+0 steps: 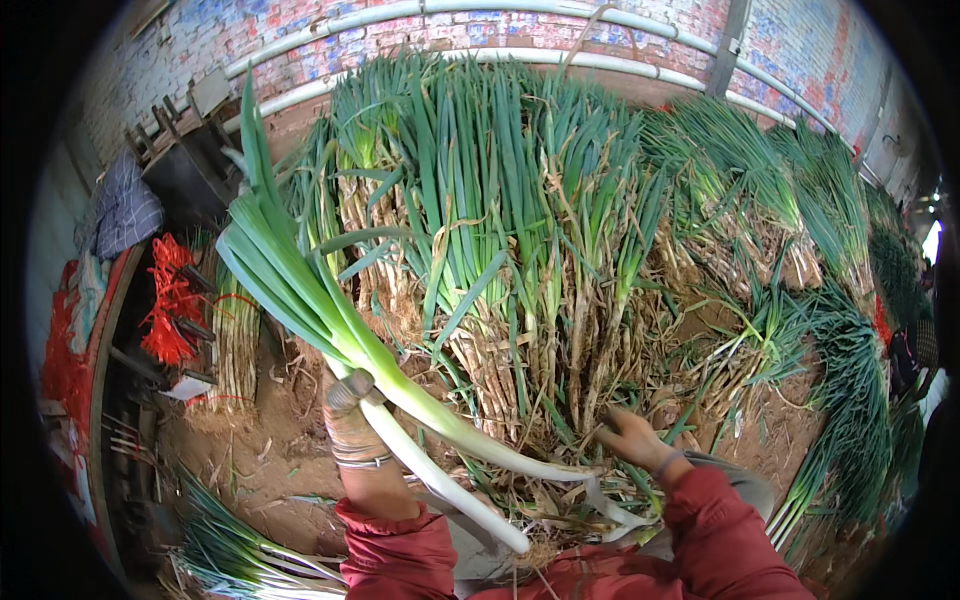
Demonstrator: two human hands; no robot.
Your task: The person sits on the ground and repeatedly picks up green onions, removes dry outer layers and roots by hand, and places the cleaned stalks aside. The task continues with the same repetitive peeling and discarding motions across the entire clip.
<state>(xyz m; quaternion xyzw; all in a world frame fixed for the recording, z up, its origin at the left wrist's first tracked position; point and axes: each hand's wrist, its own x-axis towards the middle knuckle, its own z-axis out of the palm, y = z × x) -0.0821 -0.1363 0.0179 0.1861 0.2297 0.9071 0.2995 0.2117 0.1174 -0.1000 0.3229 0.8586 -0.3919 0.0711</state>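
Observation:
My left hand (349,405), with a covering over part of it and bands at the wrist, grips two large green onions (390,382). Their broad green leaves rise to the upper left. The white shanks slant down to the right across my lap; one ends in a tuft of roots. A loose pale strip of leaf (611,506) trails by the end of the other. My right hand (634,439) is at the foot of the upright pile of unpeeled green onions (517,300), near the brown lower stalks. Its fingertips are blurred, so I cannot tell whether they hold anything.
Bundled green onions (236,345) stand at the left beside red plastic ties (176,300). Peeled onions (247,547) lie at the lower left, and more green onions (847,405) at the right. White pipes (525,56) run along the brick wall. Dry leaf scraps litter the soil.

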